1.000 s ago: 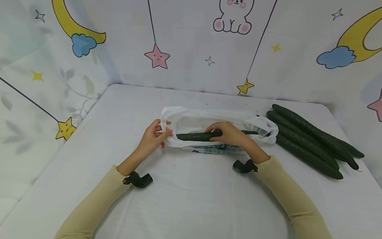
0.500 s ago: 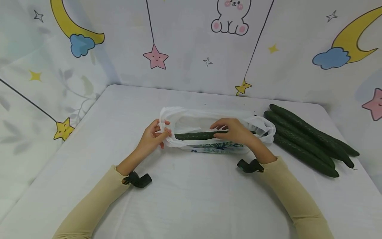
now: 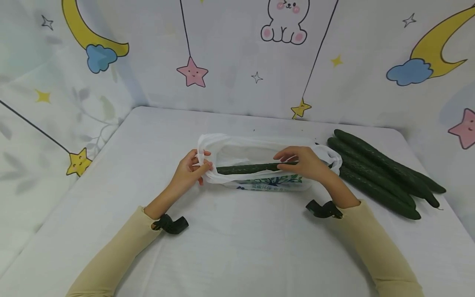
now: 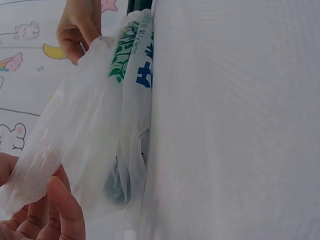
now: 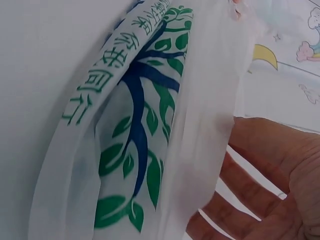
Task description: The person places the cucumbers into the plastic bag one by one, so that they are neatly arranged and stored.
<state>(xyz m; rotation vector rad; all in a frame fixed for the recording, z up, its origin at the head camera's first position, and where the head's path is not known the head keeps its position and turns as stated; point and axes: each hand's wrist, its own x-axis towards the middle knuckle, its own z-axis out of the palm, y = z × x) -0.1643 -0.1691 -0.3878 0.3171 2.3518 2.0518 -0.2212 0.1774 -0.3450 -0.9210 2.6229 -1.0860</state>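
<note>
A white plastic bag (image 3: 219, 179) with a printed green tree lies on its side, its mouth held wide, and one dark green cucumber (image 3: 246, 169) lies lengthwise inside. My left hand (image 3: 190, 167) pinches the bag's left rim between thumb and fingers, and the left wrist view shows the film bunched in that hand (image 4: 47, 215). Over the right part of the cucumber is my right hand (image 3: 302, 162), fingers loosely bent and apart. In the right wrist view the thumb of this hand (image 5: 280, 185) touches the bag's edge; the film partly hides its fingertips.
Several more cucumbers (image 3: 382, 177) lie side by side on the white-covered table (image 3: 237, 243), just right of the bag. Behind the table hangs a patterned cloth backdrop (image 3: 230, 49) with stars and moons.
My right hand has moved right along the cucumber, its fingers loosening from it. My left hand keeps its pinch on the bag rim. The view has shifted slightly.
</note>
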